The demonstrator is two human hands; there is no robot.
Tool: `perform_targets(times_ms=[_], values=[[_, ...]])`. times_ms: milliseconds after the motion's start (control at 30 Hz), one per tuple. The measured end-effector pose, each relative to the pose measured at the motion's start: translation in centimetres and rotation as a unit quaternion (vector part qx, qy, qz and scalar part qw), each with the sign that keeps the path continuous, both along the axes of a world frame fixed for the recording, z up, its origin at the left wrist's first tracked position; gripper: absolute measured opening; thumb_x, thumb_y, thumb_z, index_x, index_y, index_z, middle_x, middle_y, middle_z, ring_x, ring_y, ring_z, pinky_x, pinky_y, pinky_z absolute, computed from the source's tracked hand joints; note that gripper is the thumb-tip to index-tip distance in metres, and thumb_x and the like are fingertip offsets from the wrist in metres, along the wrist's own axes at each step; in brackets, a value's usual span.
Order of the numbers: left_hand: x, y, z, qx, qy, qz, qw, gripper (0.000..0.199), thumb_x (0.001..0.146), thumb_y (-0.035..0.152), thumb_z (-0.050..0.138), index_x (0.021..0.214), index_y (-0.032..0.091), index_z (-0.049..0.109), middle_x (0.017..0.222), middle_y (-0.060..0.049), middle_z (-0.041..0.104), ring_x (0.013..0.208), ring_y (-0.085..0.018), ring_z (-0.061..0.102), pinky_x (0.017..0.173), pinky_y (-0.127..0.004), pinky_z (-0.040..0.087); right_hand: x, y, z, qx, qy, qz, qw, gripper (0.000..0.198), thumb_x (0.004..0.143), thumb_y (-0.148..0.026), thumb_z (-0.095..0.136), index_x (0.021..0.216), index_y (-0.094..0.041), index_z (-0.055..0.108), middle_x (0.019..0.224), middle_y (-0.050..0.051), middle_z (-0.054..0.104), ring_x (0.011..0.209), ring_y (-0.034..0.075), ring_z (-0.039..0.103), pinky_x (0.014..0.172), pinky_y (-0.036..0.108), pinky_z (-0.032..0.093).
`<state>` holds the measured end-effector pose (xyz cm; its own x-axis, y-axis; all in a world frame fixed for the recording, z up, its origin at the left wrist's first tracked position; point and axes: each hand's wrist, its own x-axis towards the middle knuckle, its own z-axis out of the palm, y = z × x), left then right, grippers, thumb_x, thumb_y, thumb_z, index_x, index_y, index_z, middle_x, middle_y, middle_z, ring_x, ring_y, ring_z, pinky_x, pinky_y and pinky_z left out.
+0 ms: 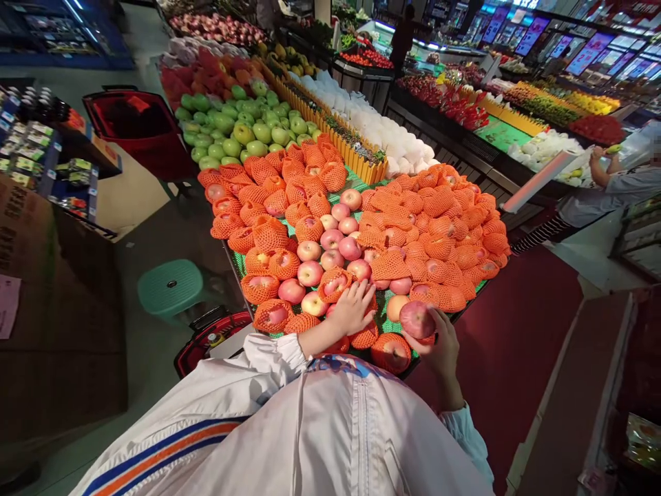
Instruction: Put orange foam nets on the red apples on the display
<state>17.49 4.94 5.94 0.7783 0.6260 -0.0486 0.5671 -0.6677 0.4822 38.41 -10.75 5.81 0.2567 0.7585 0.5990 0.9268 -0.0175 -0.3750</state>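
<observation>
I have my right hand closed around a bare red apple, lifted just off the near edge of the display table, at about five o'clock of the pile. My left hand lies flat with fingers spread on a netted apple at six o'clock, gripping nothing. I judge this is mid-sorting; next calls for a steady hold and a free gap among the fruit. Green apples lie at eleven o'clock, a green stool at nine, another person's arm at two.
</observation>
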Motion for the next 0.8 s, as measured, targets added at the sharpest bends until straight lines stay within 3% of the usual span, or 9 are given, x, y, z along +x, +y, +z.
perform_targets(times_ms=[67,133,233,300,400,533,633,700,800], values=[[-0.8,-1.2,0.2,-0.119,-0.118,-0.004,0.986,0.064,0.103,0.047,0.042,0.154,0.01,0.047,0.158,-0.023,0.046,0.147,-0.037,0.04,0.121,-0.055,0.032,-0.8,0.2,0.6,-0.027,0.028,0.056,0.998,0.076,0.079,-0.047,0.084,0.143,-0.022,0.053,0.131,0.016,0.068,0.118,0.036,0.067,0.098,0.054,0.059],[-1.2,-2.5,-0.1,-0.318,-0.213,-0.006,0.924,0.069,0.102,0.062,0.034,0.142,0.012,0.06,0.134,-0.02,0.066,0.124,-0.032,0.061,0.107,-0.047,0.047,-2.1,0.7,1.3,-0.066,0.052,0.135,0.987,0.076,0.08,-0.044,0.084,0.145,-0.024,0.052,0.133,0.014,0.067,0.12,0.035,0.066,0.101,0.053,0.057],[-1.7,-3.9,-1.3,-0.619,-0.271,0.019,0.737,0.083,0.097,0.077,0.026,0.124,0.011,0.07,0.084,-0.012,0.075,0.075,-0.023,0.07,0.067,-0.032,0.053,-4.4,1.8,2.5,-0.122,0.095,0.213,0.965,0.073,0.081,-0.038,0.084,0.146,-0.029,0.052,0.141,0.011,0.064,0.129,0.033,0.062,0.11,0.05,0.052],[-2.0,-4.3,-2.0,-0.722,-0.288,0.06,0.626,0.079,0.097,0.075,0.031,0.12,0.011,0.071,0.07,-0.009,0.072,0.059,-0.019,0.065,0.051,-0.026,0.042,-5.6,2.8,3.1,-0.153,0.127,0.235,0.951,0.073,0.081,-0.037,0.084,0.146,-0.031,0.052,0.145,0.009,0.061,0.133,0.031,0.059,0.114,0.049,0.049],[-2.7,-4.1,-2.3,-0.779,-0.301,0.125,0.535,0.073,0.1,0.068,0.031,0.119,0.01,0.07,0.064,-0.007,0.07,0.052,-0.016,0.062,0.045,-0.022,0.035,-6.0,4.7,3.3,-0.197,0.165,0.271,0.928,0.083,0.075,-0.04,0.088,0.149,-0.034,0.05,0.15,0.008,0.057,0.139,0.031,0.054,0.119,0.05,0.044],[-3.2,-3.4,-1.6,-0.788,-0.337,0.182,0.482,0.082,0.1,0.071,0.023,0.112,0.005,0.071,0.072,-0.011,0.073,0.049,-0.013,0.06,0.041,-0.02,0.034,-3.8,8.6,1.4,-0.128,0.262,0.239,0.926,0.09,0.071,-0.053,0.088,0.149,-0.028,0.05,0.156,0.012,0.048,0.145,0.032,0.047,0.121,0.048,0.041],[-3.5,-3.2,-1.0,-0.772,-0.374,0.187,0.479,0.076,0.099,0.071,0.032,0.114,0.007,0.07,0.085,-0.014,0.077,0.055,-0.013,0.063,0.04,-0.02,0.033,-1.3,12.2,-0.8,-0.039,0.299,0.056,0.952,0.064,0.086,-0.059,0.068,0.135,-0.019,0.059,0.144,0.017,0.057,0.134,0.029,0.054,0.116,0.047,0.044],[-3.6,-3.4,-0.8,-0.766,-0.389,0.171,0.482,0.074,0.095,0.074,0.039,0.12,0.01,0.069,0.088,-0.014,0.077,0.057,-0.015,0.064,0.041,-0.02,0.034,0.2,14.4,-2.0,-0.04,0.265,-0.063,0.962,0.057,0.088,-0.058,0.064,0.123,-0.013,0.064,0.133,0.022,0.063,0.126,0.032,0.057,0.113,0.052,0.043],[-3.9,-3.7,-0.8,-0.76,-0.404,0.154,0.486,0.075,0.091,0.077,0.046,0.124,0.014,0.067,0.088,-0.012,0.077,0.058,-0.016,0.065,0.038,-0.019,0.03,1.5,16.4,-2.7,-0.054,0.234,-0.117,0.964,0.05,0.082,-0.053,0.07,0.106,-0.009,0.067,0.121,0.027,0.067,0.118,0.036,0.058,0.11,0.059,0.039]])
